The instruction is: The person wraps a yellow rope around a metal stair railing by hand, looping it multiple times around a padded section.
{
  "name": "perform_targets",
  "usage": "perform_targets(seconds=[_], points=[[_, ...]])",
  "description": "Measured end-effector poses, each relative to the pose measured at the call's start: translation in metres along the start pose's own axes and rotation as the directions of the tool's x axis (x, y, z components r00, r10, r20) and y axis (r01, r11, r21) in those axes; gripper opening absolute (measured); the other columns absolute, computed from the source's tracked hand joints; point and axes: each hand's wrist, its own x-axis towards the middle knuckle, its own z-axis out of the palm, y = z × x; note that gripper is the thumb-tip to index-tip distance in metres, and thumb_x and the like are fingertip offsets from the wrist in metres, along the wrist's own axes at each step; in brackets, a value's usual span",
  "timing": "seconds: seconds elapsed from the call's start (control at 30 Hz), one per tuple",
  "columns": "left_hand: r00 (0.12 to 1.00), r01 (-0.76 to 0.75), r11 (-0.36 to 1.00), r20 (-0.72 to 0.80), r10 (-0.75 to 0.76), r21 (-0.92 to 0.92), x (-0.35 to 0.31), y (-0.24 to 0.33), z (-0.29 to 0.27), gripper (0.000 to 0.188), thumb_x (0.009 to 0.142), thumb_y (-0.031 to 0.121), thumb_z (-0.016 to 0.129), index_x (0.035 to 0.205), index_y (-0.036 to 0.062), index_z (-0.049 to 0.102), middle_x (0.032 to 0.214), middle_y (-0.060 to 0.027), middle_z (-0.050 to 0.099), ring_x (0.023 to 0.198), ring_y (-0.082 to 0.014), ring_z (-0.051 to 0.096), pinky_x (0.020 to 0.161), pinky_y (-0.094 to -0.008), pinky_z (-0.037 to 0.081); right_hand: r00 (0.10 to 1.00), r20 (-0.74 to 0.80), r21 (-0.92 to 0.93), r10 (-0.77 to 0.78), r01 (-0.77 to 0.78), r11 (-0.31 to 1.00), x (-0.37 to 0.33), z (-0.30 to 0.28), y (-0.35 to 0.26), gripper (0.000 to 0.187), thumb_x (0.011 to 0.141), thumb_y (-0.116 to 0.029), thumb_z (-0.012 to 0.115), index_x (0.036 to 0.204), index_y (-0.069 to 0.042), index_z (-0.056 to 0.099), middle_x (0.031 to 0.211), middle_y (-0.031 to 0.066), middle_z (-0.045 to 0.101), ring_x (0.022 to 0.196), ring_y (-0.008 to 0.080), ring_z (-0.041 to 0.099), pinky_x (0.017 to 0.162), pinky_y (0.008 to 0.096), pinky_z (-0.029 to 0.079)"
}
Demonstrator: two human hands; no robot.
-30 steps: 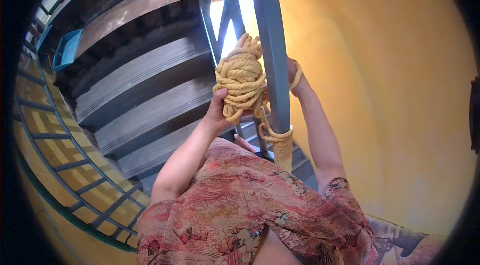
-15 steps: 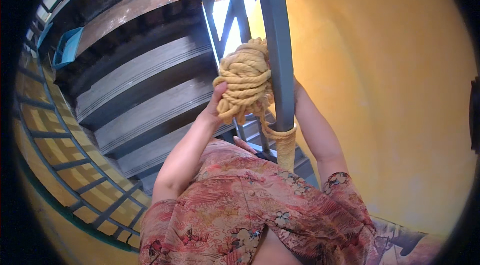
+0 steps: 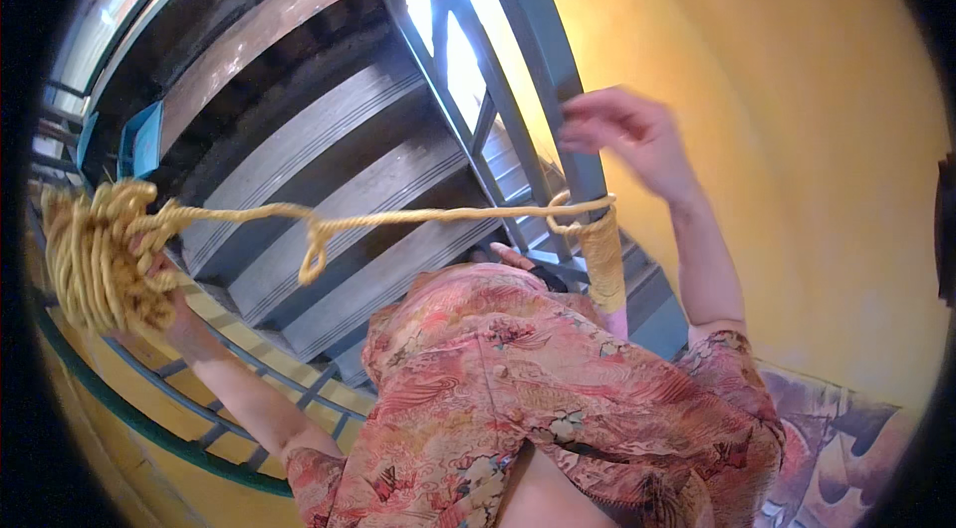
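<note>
Clasping yellow rope hank (image 3: 100,259) in left hand (image 3: 171,294), far left; stretched crosswise to blue-grey post (image 3: 538,30), beneath loosely open right hand (image 3: 632,134).

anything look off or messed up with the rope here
One small oddity: a loop dangles from the rope partway between the bundle and the post. It stands out because the rest of that stretch runs nearly straight. I see no obvious damage.
</note>
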Motion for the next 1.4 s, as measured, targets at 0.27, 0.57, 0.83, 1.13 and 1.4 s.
perform_targets(seconds=[0.27, 0.57, 0.83, 1.13, 1.4], points=[[0.975, -0.145, 0.974, -0.143, 0.171, 0.172, -0.003, 0.016, 0.020, 0.057, 0.087, 0.030, 0.059, 0.132, -0.0003, 0.043, 0.133, -0.0178, 0.048, 0.121, -0.0306, 0.048, 0.098, -0.0446, 0.045, 0.625, 0.629, -0.675, 0.462, 0.146, 0.723, 0.003, 0.044, 0.006, 0.031, 0.085, -0.032, 0.067, 0.096, -0.004, 0.067, 0.086, 0.0084, 0.065, 0.078, 0.0188, 0.064, 0.065, 0.0320, 0.051], [0.989, 0.102, 0.995, -0.111, -0.102, -0.005, 0.050, -0.118, 0.073, 0.059, 0.083, 0.027, 0.064, 0.132, -0.0005, 0.043, 0.130, -0.0166, 0.050, 0.117, -0.0285, 0.050, 0.096, -0.0414, 0.047, 0.758, -0.634, 0.689, 0.153, 0.463, 0.557, 0.032, -0.070, -0.009, 0.018, 0.094, -0.011, 0.050, 0.107, -0.001, 0.058, 0.076, 0.0071, 0.059, 0.074, 0.0203, 0.056, 0.067, 0.0309, 0.048], [0.896, 0.445, 0.884, 0.048, -0.442, -0.145, 0.104, -0.264, 0.154, 0.062, 0.080, 0.025, 0.068, 0.131, -0.0006, 0.043, 0.127, -0.0155, 0.052, 0.114, -0.0267, 0.053, 0.094, -0.0385, 0.048, 0.961, -0.256, 0.607, 0.107, 0.074, 0.792, 0.018, 0.010, 0.043, 0.058, 0.098, -0.043, 0.045, 0.137, 0.000, 0.038, 0.126, 0.0149, 0.053, 0.114, 0.0236, 0.052, 0.101, 0.0356, 0.040], [0.802, 0.586, 0.805, 0.074, -0.593, 0.095, 0.108, -0.344, 0.180, 0.060, 0.079, 0.023, 0.070, 0.130, 0.0000, 0.045, 0.121, -0.0125, 0.058, 0.110, -0.0229, 0.058, 0.093, -0.0353, 0.050, 0.957, 0.020, -0.719, -0.291, 0.216, 0.660, -0.023, 0.012, 0.062, 0.102, 0.070, -0.026, 0.081, 0.145, 0.003, 0.019, 0.141, 0.0241, 0.036, 0.120, 0.0390, 0.050, 0.100, 0.0404, 0.043], [0.825, 0.504, 0.796, 0.087, -0.559, 0.334, 0.102, -0.352, 0.210, 0.065, 0.079, 0.028, 0.065, 0.132, -0.0007, 0.042, 0.128, -0.0169, 0.054, 0.115, -0.0304, 0.056, 0.100, -0.0419, 0.047, 0.823, -0.026, -0.857, -0.568, 0.274, 0.437, -0.050, -0.017, 0.100, 0.017, 0.082, -0.010, 0.066, 0.096, 0.001, 0.062, 0.070, 0.0043, 0.059, 0.052, 0.0172, 0.057, 0.044, 0.0301, 0.044]])
